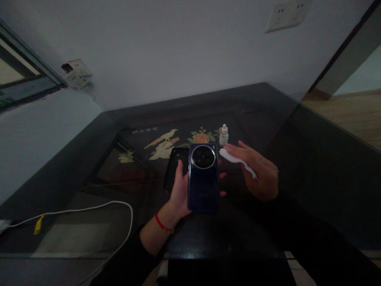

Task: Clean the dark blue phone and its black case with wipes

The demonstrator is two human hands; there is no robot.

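A dark blue smartphone (204,184) lies back-up in my left hand (180,194), its big round camera ring at the far end. My left thumb runs along the phone's left edge, and the fingertips show past its right edge. Just right of the phone, my right hand (260,172) pinches a folded white cloth (235,159) under its fingers; cloth and phone are apart. Beyond that hand stands a small clear dropper bottle (224,136) with a white cap. Partly hidden behind my left hand, a black phone case (171,170) rests on the table.
The dark glossy table (125,234) has a bird-and-flower picture (163,147) on its top. A white cable (89,207) with a yellow tag (38,225) curves across the left side. Wall sockets (77,73) are at the left, and the wall stands behind the table.
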